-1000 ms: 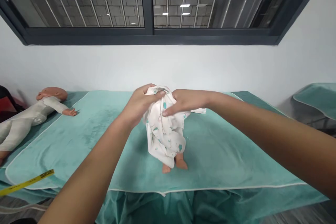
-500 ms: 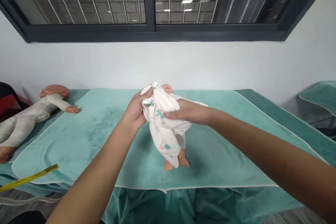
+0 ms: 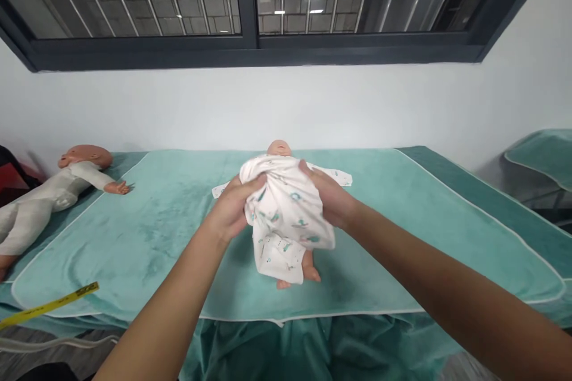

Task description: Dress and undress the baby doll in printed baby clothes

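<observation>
A white baby garment (image 3: pixel 290 205) with small green and pink prints is bunched between my two hands. My left hand (image 3: pixel 236 203) is closed on its left side, thumb over the fabric. On the right side, my right hand (image 3: pixel 329 195) grips the cloth, its fingers mostly hidden behind it. The lower end of the garment hangs loose. Behind it a baby doll (image 3: pixel 279 147) lies face up; its head and feet show, and the garment covers most of its body from view. White patterned sleeves (image 3: pixel 335 175) stretch out to both sides of the doll.
The doll lies on a green towel (image 3: pixel 179 220) spread over the table. A second doll (image 3: pixel 67 187) in white lies at the left. A yellow tape strip (image 3: pixel 49 306) is at the front left. The window (image 3: pixel 257 53) and wall are behind.
The garment has been spread wider between my hands and gathered at its top. My right hand has shifted to the cloth's right side. More of the doll's head and the left sleeve now show.
</observation>
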